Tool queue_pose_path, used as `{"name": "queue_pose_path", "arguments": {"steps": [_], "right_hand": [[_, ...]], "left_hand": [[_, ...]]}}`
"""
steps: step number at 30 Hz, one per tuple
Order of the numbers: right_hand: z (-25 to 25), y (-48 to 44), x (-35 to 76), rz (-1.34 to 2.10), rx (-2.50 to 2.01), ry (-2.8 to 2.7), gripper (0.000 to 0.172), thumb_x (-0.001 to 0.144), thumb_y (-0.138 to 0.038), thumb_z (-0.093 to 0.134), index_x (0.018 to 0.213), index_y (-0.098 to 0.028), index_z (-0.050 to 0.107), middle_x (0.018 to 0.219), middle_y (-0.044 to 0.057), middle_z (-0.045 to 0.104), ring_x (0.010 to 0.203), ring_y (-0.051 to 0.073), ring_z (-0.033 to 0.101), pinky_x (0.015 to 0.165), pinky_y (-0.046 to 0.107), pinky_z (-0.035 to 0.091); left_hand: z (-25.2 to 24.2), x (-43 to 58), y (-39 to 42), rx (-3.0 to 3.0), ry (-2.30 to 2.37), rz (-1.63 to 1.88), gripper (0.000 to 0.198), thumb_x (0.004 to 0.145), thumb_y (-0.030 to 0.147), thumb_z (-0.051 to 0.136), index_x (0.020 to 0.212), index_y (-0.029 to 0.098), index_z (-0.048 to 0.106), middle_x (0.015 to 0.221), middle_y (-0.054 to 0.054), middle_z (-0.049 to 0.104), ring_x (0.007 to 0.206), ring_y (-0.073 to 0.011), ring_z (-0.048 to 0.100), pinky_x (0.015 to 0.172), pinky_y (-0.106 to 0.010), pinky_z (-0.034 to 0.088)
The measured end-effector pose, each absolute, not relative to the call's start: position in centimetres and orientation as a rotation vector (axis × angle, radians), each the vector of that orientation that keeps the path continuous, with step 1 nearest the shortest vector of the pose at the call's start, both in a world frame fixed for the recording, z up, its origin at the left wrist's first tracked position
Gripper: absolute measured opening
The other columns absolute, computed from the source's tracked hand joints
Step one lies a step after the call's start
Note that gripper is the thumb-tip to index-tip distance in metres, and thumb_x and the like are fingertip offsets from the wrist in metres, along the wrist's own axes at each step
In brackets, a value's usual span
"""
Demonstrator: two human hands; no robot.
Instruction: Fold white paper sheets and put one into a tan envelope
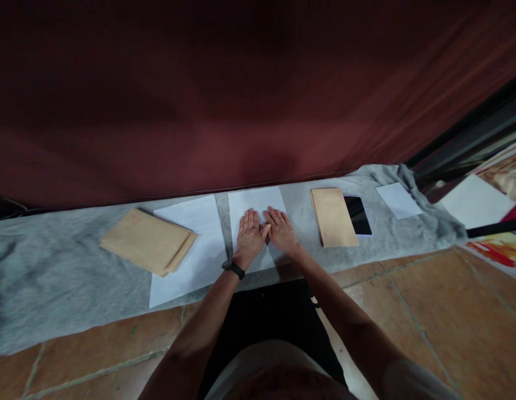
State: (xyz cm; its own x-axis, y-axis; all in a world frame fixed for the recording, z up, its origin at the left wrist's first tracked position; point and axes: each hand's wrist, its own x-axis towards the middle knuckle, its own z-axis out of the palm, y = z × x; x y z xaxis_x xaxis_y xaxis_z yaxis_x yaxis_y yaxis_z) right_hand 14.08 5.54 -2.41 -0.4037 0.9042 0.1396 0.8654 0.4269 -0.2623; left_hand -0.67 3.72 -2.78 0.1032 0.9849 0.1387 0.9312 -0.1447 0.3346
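Observation:
Both my hands lie flat on a white sheet of paper (253,199) in the middle of the grey cloth. My left hand (250,236), with a dark watch on its wrist, has its fingers stretched forward. Close beside it my right hand (281,230) also presses flat, fingers extended, and the thumbs nearly meet. Part of the sheet is hidden beneath the hands. To the left, a stack of brown envelopes (143,239) rests on more white paper (203,261). On the right lies a second stack of brown envelopes (335,216).
A dark-screened tablet or phone (358,215) sits partly under the right envelopes. Farther right is a small white sheet (398,200). The grey cloth (53,278) covers a long, narrow surface against a dark red wall or panel (241,128). Tiled floor (449,289) lies below.

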Motion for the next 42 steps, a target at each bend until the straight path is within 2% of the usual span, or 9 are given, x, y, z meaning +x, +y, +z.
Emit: {"name": "queue_pose_path", "arguments": {"steps": [7,15,20,27,32,37,42], "right_hand": [[-2.7,6.1,15.1,0.206,-1.617,-2.358,0.055,0.110,-0.038,0.037,0.158,-0.012,0.043,0.167,0.014,0.038,0.154,0.028,0.035,0.126,0.048,0.025],[-2.6,6.6,16.3,0.260,-1.690,-2.266,0.056,0.109,-0.036,0.035,0.159,-0.010,0.041,0.167,0.013,0.037,0.153,0.030,0.036,0.127,0.048,0.024],[-2.3,6.9,16.0,0.309,-1.724,-2.195,0.056,0.110,-0.035,0.031,0.157,-0.008,0.043,0.166,0.016,0.038,0.153,0.031,0.036,0.127,0.051,0.022],[-1.4,9.4,13.0,0.342,-1.576,-2.252,0.056,0.110,-0.036,0.028,0.156,-0.009,0.044,0.165,0.016,0.041,0.154,0.030,0.034,0.128,0.051,0.021],[-1.4,11.3,11.1,0.354,-1.555,-2.378,0.051,0.110,-0.032,0.030,0.153,-0.012,0.050,0.164,0.013,0.043,0.155,0.026,0.034,0.128,0.048,0.021],[-1.9,12.2,10.9,0.282,-1.554,-2.423,0.051,0.111,-0.035,0.029,0.153,-0.015,0.050,0.165,0.012,0.040,0.154,0.029,0.035,0.127,0.052,0.020],[-2.4,12.9,10.9,0.237,-1.616,-2.379,0.052,0.110,-0.038,0.032,0.156,-0.019,0.047,0.167,0.011,0.037,0.154,0.031,0.034,0.126,0.053,0.020]], "left_hand": [[-2.9,-2.5,4.1,2.141,2.072,0.490,0.077,0.105,0.054,0.032,0.157,-0.003,0.034,0.166,-0.027,0.030,0.158,-0.0345,0.023,0.129,-0.053,0.023],[-2.2,-3.9,4.5,2.022,2.210,0.458,0.074,0.106,0.049,0.035,0.156,-0.005,0.035,0.165,-0.028,0.030,0.158,-0.0359,0.025,0.128,-0.052,0.022],[-1.6,-4.0,4.7,2.000,2.235,0.490,0.070,0.106,0.044,0.032,0.155,-0.006,0.037,0.164,-0.029,0.033,0.157,-0.0358,0.026,0.129,-0.054,0.020],[-0.9,-2.5,6.7,2.165,2.031,0.438,0.060,0.106,0.033,0.029,0.159,0.004,0.036,0.168,-0.017,0.033,0.159,-0.0272,0.022,0.131,-0.046,0.015],[-0.8,-2.0,8.6,2.195,1.948,0.328,0.058,0.105,0.024,0.025,0.159,0.007,0.037,0.168,-0.014,0.035,0.160,-0.0282,0.020,0.131,-0.049,0.015],[-1.2,-2.9,9.8,2.181,1.967,0.280,0.058,0.105,0.027,0.025,0.160,0.012,0.037,0.169,-0.011,0.032,0.160,-0.0300,0.018,0.130,-0.052,0.013],[-1.6,-3.3,10.7,2.110,2.075,0.301,0.058,0.106,0.033,0.028,0.161,0.016,0.037,0.170,-0.010,0.030,0.160,-0.0276,0.019,0.130,-0.052,0.011]]}}
